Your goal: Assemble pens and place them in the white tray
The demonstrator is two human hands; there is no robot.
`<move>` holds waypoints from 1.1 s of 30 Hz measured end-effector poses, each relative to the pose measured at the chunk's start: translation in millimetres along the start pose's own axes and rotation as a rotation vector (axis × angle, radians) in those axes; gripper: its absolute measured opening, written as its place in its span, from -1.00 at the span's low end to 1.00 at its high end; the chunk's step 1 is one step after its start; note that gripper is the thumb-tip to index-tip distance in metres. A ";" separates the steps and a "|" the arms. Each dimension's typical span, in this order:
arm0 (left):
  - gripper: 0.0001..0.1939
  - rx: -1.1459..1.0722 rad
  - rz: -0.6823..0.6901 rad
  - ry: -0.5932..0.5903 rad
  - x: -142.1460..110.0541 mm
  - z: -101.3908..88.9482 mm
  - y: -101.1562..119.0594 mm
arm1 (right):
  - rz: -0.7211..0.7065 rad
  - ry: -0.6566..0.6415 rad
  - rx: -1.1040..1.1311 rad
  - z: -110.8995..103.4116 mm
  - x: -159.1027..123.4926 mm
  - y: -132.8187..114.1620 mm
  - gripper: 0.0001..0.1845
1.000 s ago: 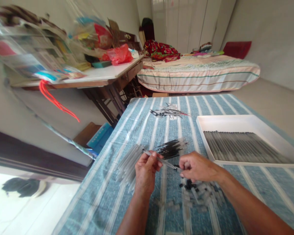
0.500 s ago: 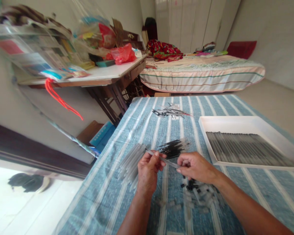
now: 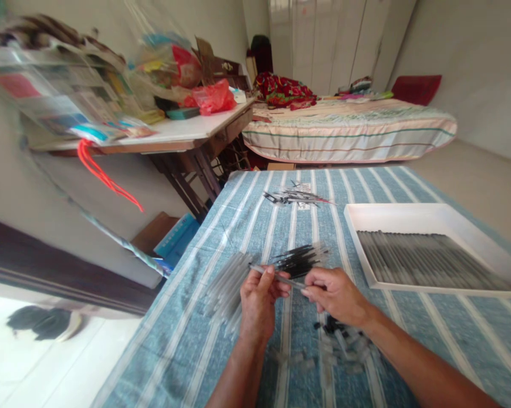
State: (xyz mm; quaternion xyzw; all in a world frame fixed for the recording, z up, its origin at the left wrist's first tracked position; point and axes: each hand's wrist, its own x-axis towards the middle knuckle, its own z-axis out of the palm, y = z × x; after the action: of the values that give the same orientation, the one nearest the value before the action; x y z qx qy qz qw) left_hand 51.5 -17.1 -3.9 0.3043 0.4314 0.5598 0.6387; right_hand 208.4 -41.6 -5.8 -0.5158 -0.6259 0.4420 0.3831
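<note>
A slim grey pen (image 3: 288,280) spans the gap between my two hands, tilted down to the right. My left hand (image 3: 259,294) is closed around its upper part, with a dark tip poking out at the left. At the lower right end, the fingers of my right hand (image 3: 332,293) pinch it. Clear pen barrels (image 3: 228,286) lie in a pile beside my left hand. Just beyond my hands is a bundle of black ink refills (image 3: 300,259). Small clear and black caps (image 3: 349,343) are scattered below my right hand.
On the right stands a white tray (image 3: 440,211) holding a row of grey pens (image 3: 425,258). More thin black pieces (image 3: 296,196) lie near the far edge of the striped tablecloth (image 3: 251,218). A cluttered desk (image 3: 187,136) and a bed (image 3: 349,127) are beyond.
My right hand has shifted slightly left, closer to my left hand, along the pen. My left hand stays nearly in place, and the piles look unchanged.
</note>
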 end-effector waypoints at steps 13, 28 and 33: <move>-0.79 0.094 -0.051 -0.115 3.8 3.8 -5.1 | -0.169 0.017 -0.400 -10.7 9.1 -13.8 -0.85; -0.65 0.587 0.050 -0.122 1.4 5.4 1.1 | 0.407 0.343 -0.893 -143.8 -12.8 7.5 -0.82; -0.69 0.773 0.047 -0.207 9.8 -1.3 -7.6 | 0.552 0.368 -0.904 -181.3 -30.7 42.3 -0.82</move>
State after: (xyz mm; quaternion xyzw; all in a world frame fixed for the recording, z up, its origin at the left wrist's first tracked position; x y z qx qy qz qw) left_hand 53.8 -9.0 -13.2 0.5869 0.5365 0.3369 0.5042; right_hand 396.3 -39.9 10.5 -0.8420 -0.5177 0.1163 0.0969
